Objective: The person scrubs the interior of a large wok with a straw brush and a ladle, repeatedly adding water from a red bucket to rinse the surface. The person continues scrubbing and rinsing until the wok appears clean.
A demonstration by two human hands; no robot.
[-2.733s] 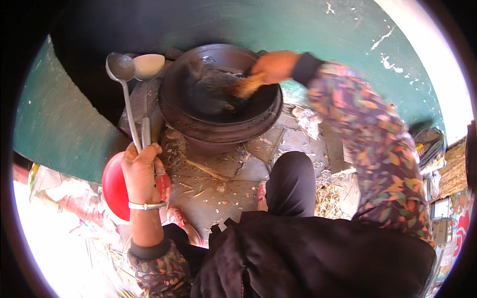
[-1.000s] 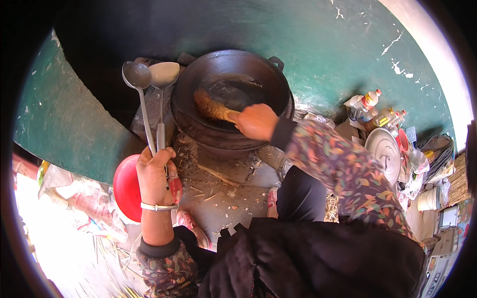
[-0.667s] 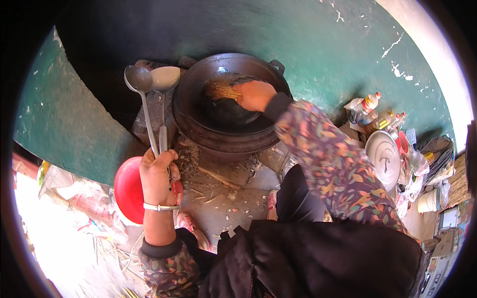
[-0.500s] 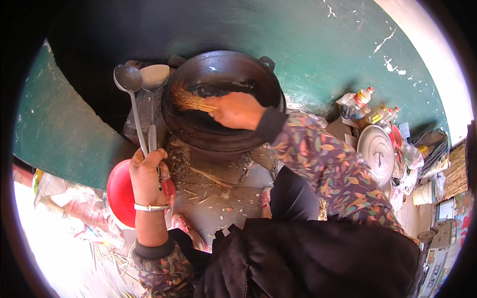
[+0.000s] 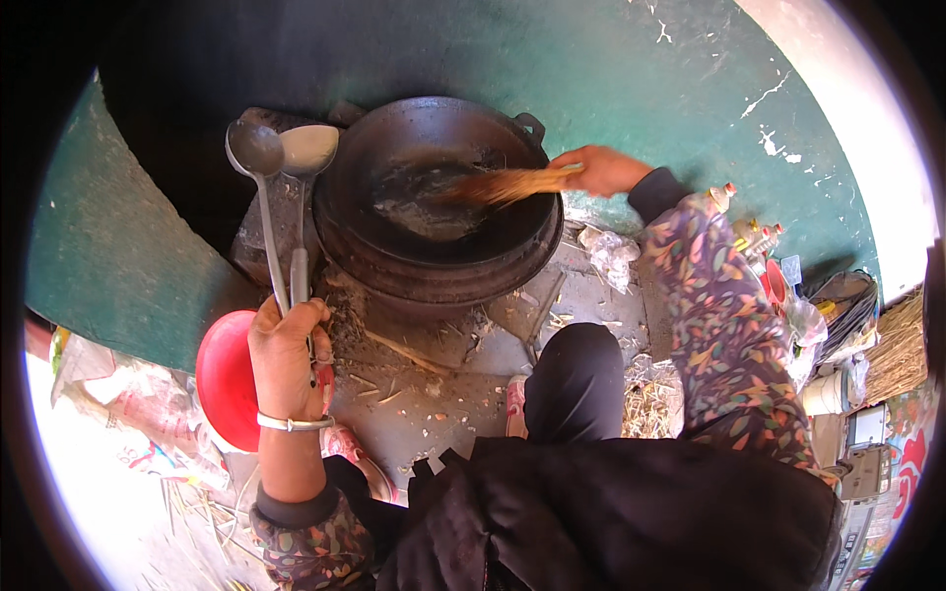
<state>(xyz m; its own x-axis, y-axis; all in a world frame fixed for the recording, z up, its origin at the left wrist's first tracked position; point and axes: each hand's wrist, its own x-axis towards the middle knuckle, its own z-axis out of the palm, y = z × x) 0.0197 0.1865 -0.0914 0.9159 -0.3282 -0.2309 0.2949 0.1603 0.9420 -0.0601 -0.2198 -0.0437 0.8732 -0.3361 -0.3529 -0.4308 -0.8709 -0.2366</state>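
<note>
My left hand [image 5: 284,357] is closed round the handles of a metal ladle [image 5: 258,150] and a turner [image 5: 307,148], both held up with their heads at the top. In my right hand [image 5: 603,170] is a straw brush [image 5: 507,184], gripped at its bound handle end. The brush's bristles, smeared by motion, reach into a big dark wok [image 5: 345,212] with some liquid in its bottom. The wok sits on a round stove. A red basin [image 5: 222,379] stands behind my left wrist, partly hidden by it.
A green wall [image 5: 631,89] curves behind the wok. Bottles [image 5: 757,236], a red cup [image 5: 775,283] and bags [image 5: 843,305] stand at the right. Crumpled clear plastic [image 5: 611,254] lies beside the stove. White sacks [image 5: 148,409] and straw lie at the left.
My right hand and the brush have swept from the wok's left side to its right rim. The left hand still holds the ladle and turner, nearly unmoved.
</note>
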